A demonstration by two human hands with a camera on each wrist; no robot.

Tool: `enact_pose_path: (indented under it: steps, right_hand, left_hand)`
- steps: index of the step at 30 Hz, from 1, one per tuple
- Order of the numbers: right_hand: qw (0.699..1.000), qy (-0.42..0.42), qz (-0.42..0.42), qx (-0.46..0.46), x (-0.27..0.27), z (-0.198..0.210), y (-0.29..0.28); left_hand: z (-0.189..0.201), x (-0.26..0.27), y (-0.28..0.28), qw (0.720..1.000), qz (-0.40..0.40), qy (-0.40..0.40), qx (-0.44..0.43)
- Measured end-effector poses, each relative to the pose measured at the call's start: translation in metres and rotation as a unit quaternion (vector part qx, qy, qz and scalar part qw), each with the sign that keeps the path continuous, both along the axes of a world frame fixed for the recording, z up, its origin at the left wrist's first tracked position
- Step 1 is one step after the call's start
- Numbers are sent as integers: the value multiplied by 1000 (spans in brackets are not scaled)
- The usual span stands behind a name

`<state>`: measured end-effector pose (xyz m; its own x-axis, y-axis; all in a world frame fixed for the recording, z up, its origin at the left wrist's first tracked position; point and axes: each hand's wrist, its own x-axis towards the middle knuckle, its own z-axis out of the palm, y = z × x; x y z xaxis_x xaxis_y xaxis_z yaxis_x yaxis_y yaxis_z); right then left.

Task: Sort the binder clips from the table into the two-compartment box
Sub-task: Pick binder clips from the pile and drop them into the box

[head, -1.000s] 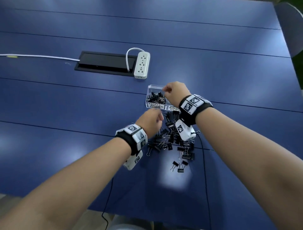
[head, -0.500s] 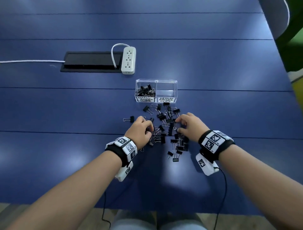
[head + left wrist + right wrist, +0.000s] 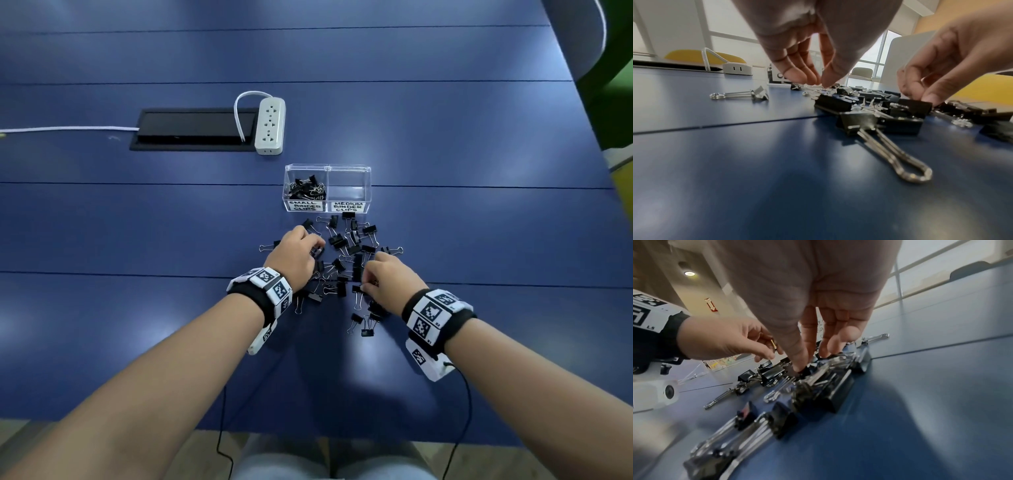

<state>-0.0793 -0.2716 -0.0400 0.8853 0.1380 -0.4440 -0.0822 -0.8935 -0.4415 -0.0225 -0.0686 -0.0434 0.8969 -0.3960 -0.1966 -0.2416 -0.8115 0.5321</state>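
A clear two-compartment box [image 3: 349, 205] stands on the blue table, labelled for small and medium clips. Its left compartment holds several small clips [image 3: 306, 189]; the right one shows none. A pile of black binder clips [image 3: 347, 253] lies just in front of it. My left hand [image 3: 313, 250] is at the pile's left edge, thumb and fingers [image 3: 797, 76] pinched together on a small clip. My right hand [image 3: 368, 281] is at the pile's near right side, and its thumb and fingers [image 3: 801, 365] pinch a black clip [image 3: 914, 105].
A white power strip [image 3: 270, 125] and a black cable hatch [image 3: 195, 130] lie beyond the box to the left, with a white cable [image 3: 68, 129] running left. A lone clip [image 3: 740, 95] lies left of the pile. A chair [image 3: 575, 34] stands at the far right.
My right hand has come back from the box to the pile's near right side. My left hand has stayed at the pile and shifted slightly forward.
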Motion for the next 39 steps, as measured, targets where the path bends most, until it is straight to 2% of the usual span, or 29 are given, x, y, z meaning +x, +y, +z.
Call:
enact_pose_path:
  steps: [2,7,18,23,27,29,31,34,36,39]
  right_hand:
    - [1000,2,-9,14,0,-1,4]
    - [999,-10,-16,48,-3,-3,10]
    - [999,-33,-15,34,-3,-4,1]
    - [982,-61,-140,112,14,10,-19]
    - [925,-15,-285,252,27,18,-40]
    - [910,15,-307,279,28,22,-42]
    - [925,31,-277,256,25,24,-39]
    - [978,16,-169,122,19,18,-31]
    - [990,0,-126,57,18,13,-25]
    - [995,-7,-96,7,17,7,-16]
  left_hand:
    - [0,-3,0,1000,-9,-7,-18]
    - [-4,-9,-1,998,-53,24,21]
    - [-3,-8,-6,998,-11,48,50]
    - [-1,-7,-5,996,3,61,68]
    - [-2,-8,-2,997,38,59,21]
    - [1,-10,-3,995,69,66,-24]
    - [6,-13,-7,988,102,91,-65]
    - [11,-18,-13,979,116,135,-101]
    - [11,-22,-19,979,99,161,-79]
    - [11,-30,-26,984,58,170,-19]
